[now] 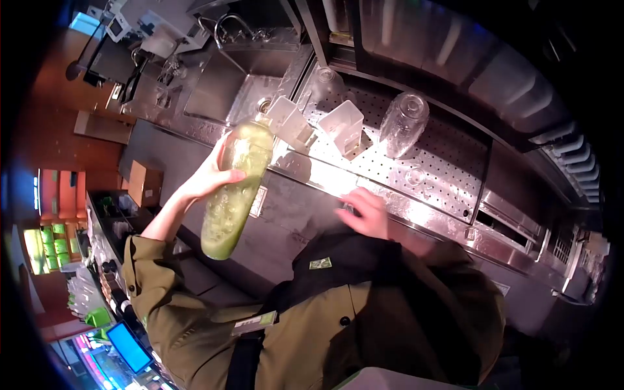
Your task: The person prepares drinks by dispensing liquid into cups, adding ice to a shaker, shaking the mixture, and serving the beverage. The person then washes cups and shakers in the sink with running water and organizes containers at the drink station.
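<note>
A tall clear shaker-like container [237, 195] with green, bubbly liquid is in my left hand [214, 173], whose fingers wrap around its side. The container tilts, its narrower end near the counter edge. My right hand [365, 213] is in front of my apron by the counter's front edge, slightly blurred, its fingers curled; what it holds, if anything, is hidden. Two translucent square containers [342, 127] [286, 119] stand on the counter close to the green container. Behind them, a clear glass vessel [404, 123] rests on the perforated drain tray [448, 170].
A steel sink [218, 84] with a faucet [229, 27] lies at the upper left. Another clear vessel [327, 83] stands at the tray's back left. A cardboard box [144, 184] and a lit blue screen [129, 347] are at the left.
</note>
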Tool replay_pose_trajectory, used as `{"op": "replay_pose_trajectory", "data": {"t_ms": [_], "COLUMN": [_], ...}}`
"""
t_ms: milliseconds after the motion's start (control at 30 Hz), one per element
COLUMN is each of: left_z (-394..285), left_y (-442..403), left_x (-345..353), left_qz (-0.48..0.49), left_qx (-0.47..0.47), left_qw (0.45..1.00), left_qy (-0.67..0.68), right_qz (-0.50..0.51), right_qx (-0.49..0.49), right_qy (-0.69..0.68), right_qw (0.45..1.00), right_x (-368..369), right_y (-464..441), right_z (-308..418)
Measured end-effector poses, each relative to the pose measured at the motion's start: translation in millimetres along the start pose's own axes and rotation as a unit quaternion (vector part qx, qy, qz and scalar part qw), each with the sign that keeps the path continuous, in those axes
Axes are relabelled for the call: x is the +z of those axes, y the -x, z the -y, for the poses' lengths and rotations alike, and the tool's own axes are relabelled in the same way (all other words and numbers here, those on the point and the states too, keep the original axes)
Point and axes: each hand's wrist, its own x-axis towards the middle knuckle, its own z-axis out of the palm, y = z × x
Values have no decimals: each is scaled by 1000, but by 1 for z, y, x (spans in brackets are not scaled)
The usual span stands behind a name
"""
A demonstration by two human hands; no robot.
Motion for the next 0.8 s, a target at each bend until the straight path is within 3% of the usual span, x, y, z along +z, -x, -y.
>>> {"op": "replay_pose_trajectory", "data": {"t_ms": [33,100,200,300,533,633,800], "left_z": [-4,-5,-25,-32,-60,-77,-88], "left_y": [-5,-11,-19,-31,-57,-68,-84], "left_x": [-3,-15,-23,-35,-48,-48,-38], "left_qz": [18,32,79,102,179,196,241], "left_qx": [-11,-18,-59,-108,-179,-225,-166], "left_qw": [1000,998,992,986,941,909,868], "left_qy": [-6,-55,-80,-80,-223,-290,-401], "right_qz": [-15,-64,-172,-212,-297,-312,-331], "right_qx": [67,131,200,227,129,155,142], "right_qy": [-104,-139,-55,-4,22,17,46], "right_qw": [992,980,963,951,946,937,932], "right_x": [21,84,124,136,141,145,150], "right_y": [-29,-70,-121,-144,-147,-145,-142], "right_z": [13,-13,-31,-50,-56,-53,-52]}}
